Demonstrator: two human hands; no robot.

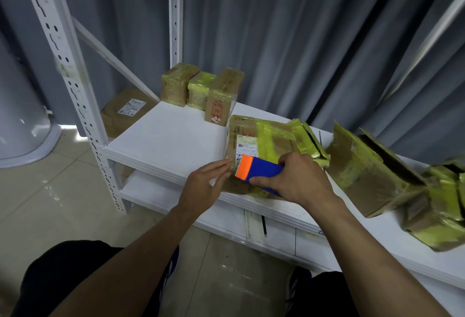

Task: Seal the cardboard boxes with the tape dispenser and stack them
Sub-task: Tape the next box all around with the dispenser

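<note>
The bare left forearm (141, 248) and right forearm (364, 241) reach forward. The left hand (205, 183) is flat, palm down, fingers straight, tips pointing toward the right hand (299, 178) just beside it. The right hand, knuckles up, curls thumb and fingers round the tape dispenser (261, 172).

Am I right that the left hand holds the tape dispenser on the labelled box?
No, the right hand grips the tape dispenser on the labelled box; the left hand is open beside it, as the head view shows.
</note>
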